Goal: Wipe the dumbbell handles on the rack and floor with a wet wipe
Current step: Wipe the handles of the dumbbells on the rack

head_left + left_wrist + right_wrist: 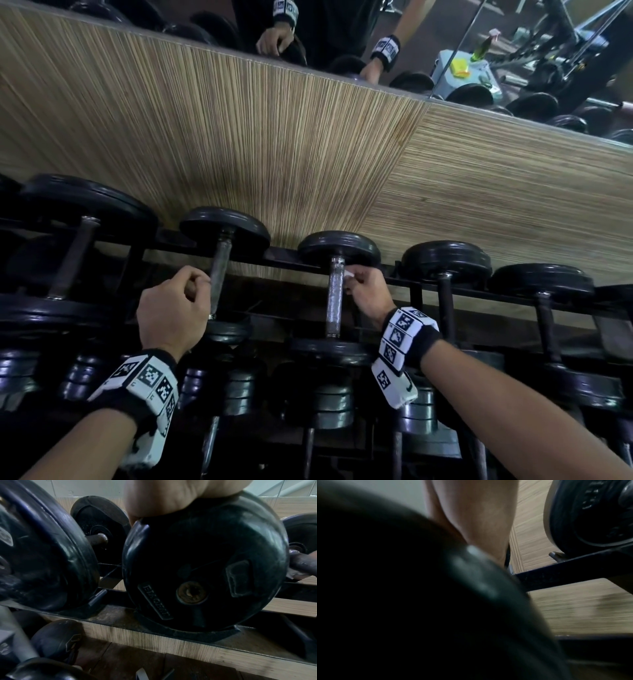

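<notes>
Overhead, a mirror [513, 51] fills the upper right of the head view above a wood-grain wall panel [274, 154]. Black dumbbells sit in a row on the rack [284, 262] across the middle of the frame, with a second tier of them below. In the right wrist view a blurred black weight plate [402, 601] blocks most of the frame.

Wet wipe [348, 274]: small, white, crumpled; centre of the head view, touching the upper part of a bright knurled dumbbell handle [334, 301].

Right hand [368, 291]: fingers curled, pinching the wipe against that handle's right side.

Left hand [173, 311]: left of centre, fingers curled around the neighbouring, duller dumbbell handle [219, 274], fist just above the near plate [205, 568].
</notes>
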